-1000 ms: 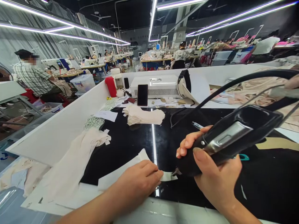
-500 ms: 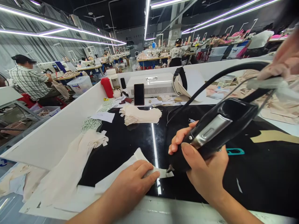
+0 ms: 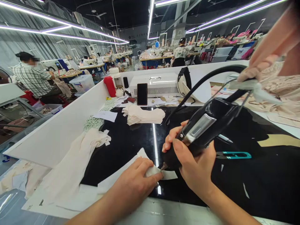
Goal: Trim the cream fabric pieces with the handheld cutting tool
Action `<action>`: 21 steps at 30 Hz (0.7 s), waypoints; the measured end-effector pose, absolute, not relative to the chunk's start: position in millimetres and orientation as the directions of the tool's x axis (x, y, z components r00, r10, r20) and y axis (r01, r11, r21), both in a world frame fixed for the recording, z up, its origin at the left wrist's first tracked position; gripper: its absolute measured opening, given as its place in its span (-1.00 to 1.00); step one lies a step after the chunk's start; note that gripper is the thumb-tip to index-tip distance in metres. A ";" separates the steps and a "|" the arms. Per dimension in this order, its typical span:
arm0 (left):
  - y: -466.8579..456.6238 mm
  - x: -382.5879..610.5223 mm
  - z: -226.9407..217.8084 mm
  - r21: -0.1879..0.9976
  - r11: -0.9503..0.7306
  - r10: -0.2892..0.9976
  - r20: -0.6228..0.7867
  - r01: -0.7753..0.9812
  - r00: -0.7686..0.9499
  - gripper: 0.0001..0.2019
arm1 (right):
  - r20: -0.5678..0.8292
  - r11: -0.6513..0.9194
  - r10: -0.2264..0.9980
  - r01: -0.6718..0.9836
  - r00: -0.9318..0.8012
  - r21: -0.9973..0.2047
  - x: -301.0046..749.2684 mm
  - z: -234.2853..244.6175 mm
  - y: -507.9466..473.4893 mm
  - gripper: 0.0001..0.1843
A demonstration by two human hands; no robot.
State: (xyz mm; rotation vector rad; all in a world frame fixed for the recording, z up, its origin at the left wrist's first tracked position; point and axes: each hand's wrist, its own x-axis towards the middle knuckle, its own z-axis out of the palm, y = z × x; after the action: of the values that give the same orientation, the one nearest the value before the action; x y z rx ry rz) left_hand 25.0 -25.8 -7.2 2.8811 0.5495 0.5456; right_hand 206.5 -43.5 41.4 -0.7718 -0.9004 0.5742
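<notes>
Tool tip has shifted left onto the strip; right hand fingers clamp tool, left hand fingers pin strip; steady tip contact needed next.

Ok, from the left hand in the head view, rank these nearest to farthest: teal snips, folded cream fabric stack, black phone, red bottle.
From the left hand:
1. Folded cream fabric stack, straight ahead at mid table.
2. Teal snips, off to the right.
3. Black phone, propped against the white box at the back.
4. Red bottle, back left corner.
</notes>
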 end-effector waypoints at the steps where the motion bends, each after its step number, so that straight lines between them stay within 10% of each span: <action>1: -25.9 25.1 -7.1 0.225 -0.917 0.390 0.325 0.330 0.861 -0.72 | 0.469 0.599 0.724 -0.124 0.507 -0.791 207.0 41.0 -43.3 -0.65; 21: -28.2 28.1 -7.3 0.299 -0.893 0.429 0.345 0.336 0.835 -0.72 | 0.461 0.609 0.731 -0.175 0.504 -0.774 200.7 40.5 -29.8 -0.61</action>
State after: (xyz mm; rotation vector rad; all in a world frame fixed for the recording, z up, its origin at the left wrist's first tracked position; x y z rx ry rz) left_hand 28.1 -28.2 -7.3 2.7885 0.5899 0.6024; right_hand 200.7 -29.8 40.5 -0.7281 -0.8791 0.6090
